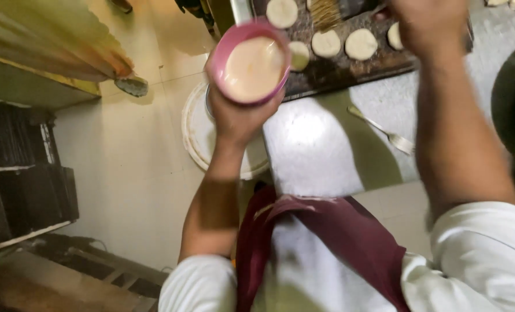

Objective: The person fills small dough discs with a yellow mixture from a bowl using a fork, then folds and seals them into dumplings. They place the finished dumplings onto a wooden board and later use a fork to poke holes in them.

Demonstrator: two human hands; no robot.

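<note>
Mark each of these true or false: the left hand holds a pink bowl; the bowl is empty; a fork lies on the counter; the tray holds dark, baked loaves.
1. The left hand holds a pink bowl. True.
2. The bowl is empty. False: it holds a pale creamy liquid.
3. A fork lies on the counter. True.
4. The tray holds dark, baked loaves. False: it carries pale dough rounds.
</note>
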